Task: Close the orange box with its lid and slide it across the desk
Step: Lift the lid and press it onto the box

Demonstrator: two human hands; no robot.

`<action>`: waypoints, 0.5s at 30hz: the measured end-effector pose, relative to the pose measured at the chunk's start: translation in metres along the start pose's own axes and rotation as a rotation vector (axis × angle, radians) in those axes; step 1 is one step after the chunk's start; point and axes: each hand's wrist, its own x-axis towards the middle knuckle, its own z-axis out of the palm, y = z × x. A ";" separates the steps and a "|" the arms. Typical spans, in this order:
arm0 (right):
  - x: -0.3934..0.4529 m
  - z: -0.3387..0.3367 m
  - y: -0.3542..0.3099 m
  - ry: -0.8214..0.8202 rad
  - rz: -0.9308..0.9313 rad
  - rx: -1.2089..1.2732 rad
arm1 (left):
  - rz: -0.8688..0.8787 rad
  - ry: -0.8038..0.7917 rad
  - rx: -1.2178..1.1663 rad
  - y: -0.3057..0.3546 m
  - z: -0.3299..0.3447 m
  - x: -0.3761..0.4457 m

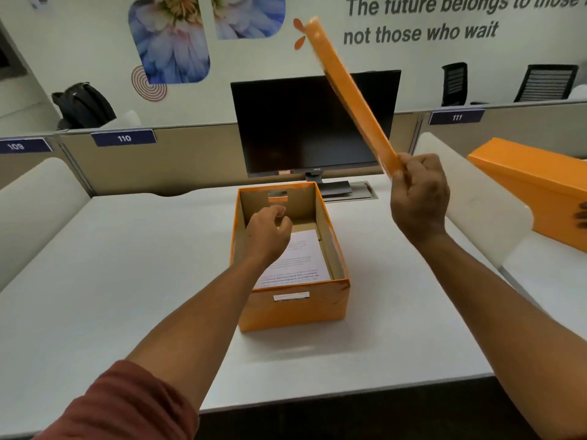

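An orange box [295, 308] stands without a lid in the middle of the white desk [111, 281], with printed papers [297, 262] lying inside. My left hand [268, 231] hovers over the box's inside near its left wall, fingers loosely curled and holding nothing. My right hand [417, 196] is raised to the right of the box, fist shut on the lower end of the orange lid [347, 90]. The lid is seen edge-on and tilts up and to the left, in front of the monitor.
A dark monitor [305, 125] stands behind the box on a stand. A second orange box [533, 182] leans on the white divider at the right, with someone's fingers [582, 214] at its edge. Beige partitions close the desk's far side.
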 end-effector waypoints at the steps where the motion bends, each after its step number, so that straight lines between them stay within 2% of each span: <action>1: 0.004 -0.004 -0.009 0.009 0.022 0.071 | -0.013 0.002 -0.009 0.000 -0.004 0.000; 8: 0.011 -0.024 -0.077 -0.103 0.327 0.673 | -0.071 0.029 -0.144 0.000 -0.027 -0.007; 15: -0.001 -0.023 -0.094 -0.258 0.606 1.098 | -0.365 -0.030 -0.499 0.001 -0.047 -0.011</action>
